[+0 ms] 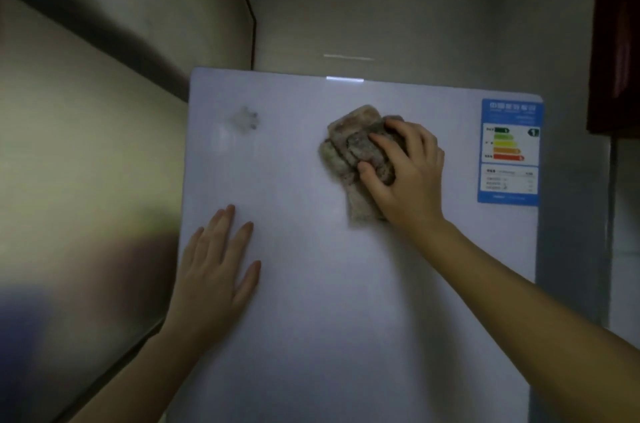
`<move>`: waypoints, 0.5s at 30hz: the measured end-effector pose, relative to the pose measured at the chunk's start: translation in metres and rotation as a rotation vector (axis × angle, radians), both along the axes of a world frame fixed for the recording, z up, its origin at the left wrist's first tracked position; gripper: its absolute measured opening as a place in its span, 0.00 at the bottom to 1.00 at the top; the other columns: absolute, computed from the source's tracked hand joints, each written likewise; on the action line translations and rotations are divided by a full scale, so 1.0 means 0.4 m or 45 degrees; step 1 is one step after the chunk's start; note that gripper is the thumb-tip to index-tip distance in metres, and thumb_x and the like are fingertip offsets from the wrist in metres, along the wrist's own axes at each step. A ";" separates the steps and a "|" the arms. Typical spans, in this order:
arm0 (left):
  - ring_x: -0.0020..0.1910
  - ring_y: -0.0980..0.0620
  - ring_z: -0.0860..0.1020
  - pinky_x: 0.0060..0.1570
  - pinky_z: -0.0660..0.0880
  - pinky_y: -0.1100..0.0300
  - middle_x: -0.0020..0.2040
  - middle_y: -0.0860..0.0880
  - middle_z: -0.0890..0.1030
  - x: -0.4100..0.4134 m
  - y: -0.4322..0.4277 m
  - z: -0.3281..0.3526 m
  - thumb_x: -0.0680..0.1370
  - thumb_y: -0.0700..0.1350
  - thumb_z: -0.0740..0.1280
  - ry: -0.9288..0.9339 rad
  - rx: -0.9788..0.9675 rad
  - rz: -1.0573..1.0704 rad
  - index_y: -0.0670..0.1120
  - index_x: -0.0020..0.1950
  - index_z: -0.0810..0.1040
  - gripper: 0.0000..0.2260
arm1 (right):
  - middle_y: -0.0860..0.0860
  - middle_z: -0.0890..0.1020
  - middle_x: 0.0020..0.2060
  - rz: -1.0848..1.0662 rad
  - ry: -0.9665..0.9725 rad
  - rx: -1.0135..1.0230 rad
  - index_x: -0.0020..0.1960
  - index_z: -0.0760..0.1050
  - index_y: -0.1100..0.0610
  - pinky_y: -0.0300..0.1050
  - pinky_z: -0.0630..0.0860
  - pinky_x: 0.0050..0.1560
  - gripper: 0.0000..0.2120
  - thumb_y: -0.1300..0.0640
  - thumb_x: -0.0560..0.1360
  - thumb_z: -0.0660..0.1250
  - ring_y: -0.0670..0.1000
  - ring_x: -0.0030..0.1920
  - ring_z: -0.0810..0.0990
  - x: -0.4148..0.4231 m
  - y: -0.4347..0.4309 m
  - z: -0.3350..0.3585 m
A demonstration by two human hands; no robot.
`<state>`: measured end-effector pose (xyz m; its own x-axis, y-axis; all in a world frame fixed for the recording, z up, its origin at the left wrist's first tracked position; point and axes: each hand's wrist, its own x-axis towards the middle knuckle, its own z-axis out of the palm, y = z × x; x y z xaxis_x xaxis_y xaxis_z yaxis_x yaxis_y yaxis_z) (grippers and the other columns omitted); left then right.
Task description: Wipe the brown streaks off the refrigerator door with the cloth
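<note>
- The right hand (407, 169) presses a crumpled, nubby grey-brown cloth (355, 152) against the upper part of the smooth, glossy white refrigerator door (311, 284), fingers curled over the bunched fabric.
- The left hand (214, 270) lies flat on the door's left edge, fingers straight and slightly spread.
- A greyish smudge (244, 121) marks the door's upper left, well apart from the cloth.
- A rectangular blue energy label (510, 152) sits at the door's upper right corner.

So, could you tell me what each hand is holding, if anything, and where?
The right hand presses a folded cloth against the refrigerator door, gripping its right side. The left hand lies flat on the door, holding nothing.
</note>
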<state>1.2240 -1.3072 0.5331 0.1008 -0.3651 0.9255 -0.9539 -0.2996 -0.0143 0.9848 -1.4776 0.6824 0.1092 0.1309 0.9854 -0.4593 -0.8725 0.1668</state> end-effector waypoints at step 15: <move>0.78 0.42 0.63 0.73 0.64 0.48 0.80 0.42 0.63 0.117 0.003 -0.040 0.83 0.56 0.55 -0.108 -0.279 -0.049 0.45 0.76 0.69 0.25 | 0.51 0.83 0.60 0.093 0.163 -0.377 0.59 0.84 0.54 0.56 0.70 0.65 0.15 0.49 0.75 0.72 0.58 0.66 0.75 0.331 0.164 0.112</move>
<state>1.2709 -1.3059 0.5170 0.0095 -0.1565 0.9876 -0.9628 -0.2681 -0.0332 1.1172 -1.4121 0.7273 0.2099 0.4218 0.8820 -0.3564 -0.8070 0.4708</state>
